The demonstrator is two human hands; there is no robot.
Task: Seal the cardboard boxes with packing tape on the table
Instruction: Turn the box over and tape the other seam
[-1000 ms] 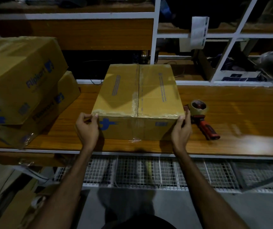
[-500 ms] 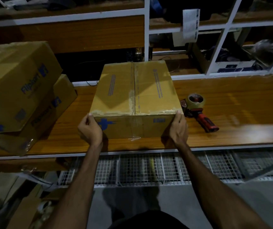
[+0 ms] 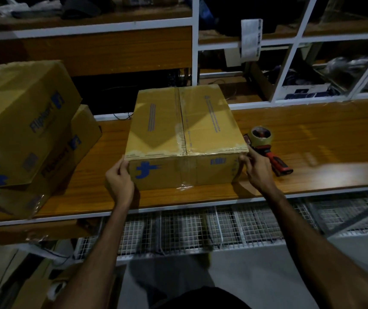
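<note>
Head view: the box [image 3: 185, 139] sat mid-table [image 3: 312, 139], its seam already taped; the left hand [image 3: 119, 181] gripped its near-left corner, the right hand [image 3: 256, 170] its near-right corner (fingers curled on the edge); the tape gun [image 3: 267, 148] lay just right; two boxes [image 3: 22, 130] were stacked at left.

Got my left hand [image 3: 120, 181] and right hand [image 3: 257, 171] gripping the front corners of the taped box [image 3: 185, 134] on the worktop [image 3: 312, 139], tape gun [image 3: 265, 146] just beside it, two more boxes [image 3: 22, 121] stacked left.
</note>
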